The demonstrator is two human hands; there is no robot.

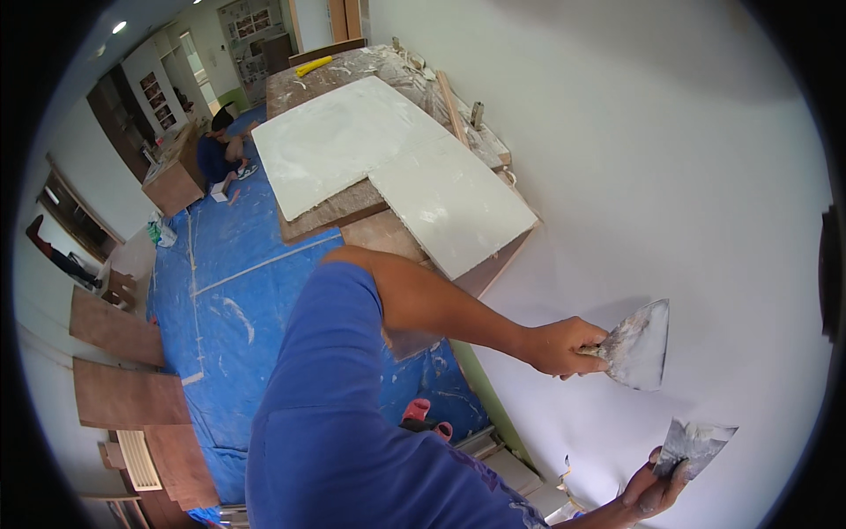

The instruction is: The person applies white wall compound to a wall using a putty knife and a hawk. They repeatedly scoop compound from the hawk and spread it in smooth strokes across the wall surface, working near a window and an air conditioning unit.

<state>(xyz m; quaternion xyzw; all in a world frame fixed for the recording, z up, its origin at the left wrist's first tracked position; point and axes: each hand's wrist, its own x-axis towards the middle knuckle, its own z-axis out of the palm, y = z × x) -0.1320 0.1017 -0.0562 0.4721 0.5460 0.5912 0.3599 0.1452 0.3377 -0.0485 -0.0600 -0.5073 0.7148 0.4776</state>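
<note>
Currently my left hand (560,346) grips a wide putty knife (639,346) against the white wall (670,159); my right hand (654,489), partly cut off below, grips a smaller scraper (694,445).

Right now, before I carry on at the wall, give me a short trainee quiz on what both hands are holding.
1. True or false: the left hand grips a wide, plaster-smeared metal putty knife in front of the white wall.
2. What does the right hand hold? A) a paint roller; B) a second smeared metal scraper blade; C) nothing.
3. What covers the floor behind the person?

Key: 1 true; 2 B; 3 a blue plastic sheet.
</note>
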